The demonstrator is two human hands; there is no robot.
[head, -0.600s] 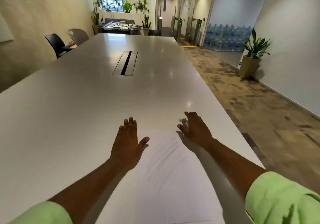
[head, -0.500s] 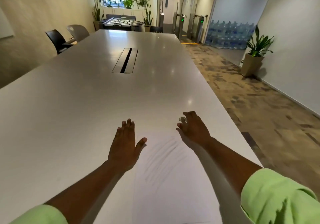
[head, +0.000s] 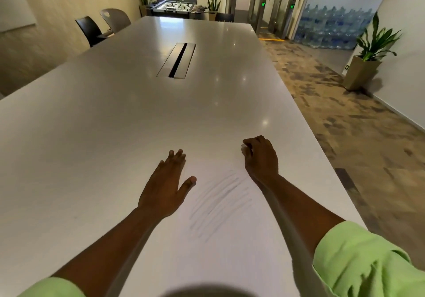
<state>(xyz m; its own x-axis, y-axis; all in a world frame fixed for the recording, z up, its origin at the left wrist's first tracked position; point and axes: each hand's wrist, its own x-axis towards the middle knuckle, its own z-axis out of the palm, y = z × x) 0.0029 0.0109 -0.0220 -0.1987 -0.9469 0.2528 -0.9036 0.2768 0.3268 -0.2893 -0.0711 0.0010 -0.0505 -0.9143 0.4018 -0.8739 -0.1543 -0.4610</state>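
A white sheet of paper (head: 218, 239) lies on the long white table (head: 92, 147) in front of me, marked with faint grey pencil strokes (head: 218, 202). My left hand (head: 164, 186) presses flat on the paper's left edge, fingers straight and thumb spread. My right hand (head: 261, 158) is curled at the paper's far right corner and pinches a small white object (head: 244, 148), likely an eraser, mostly hidden by the fingers.
A cable slot (head: 177, 60) sits in the table's middle. Two chairs (head: 101, 27) stand at the far left side. A potted plant (head: 365, 66) stands by the right wall, and the table's right edge (head: 322, 154) runs close to my right arm.
My right hand has curled tighter over the small white object and shifted slightly. The camera tilted a little; my left hand stays flat on the paper.
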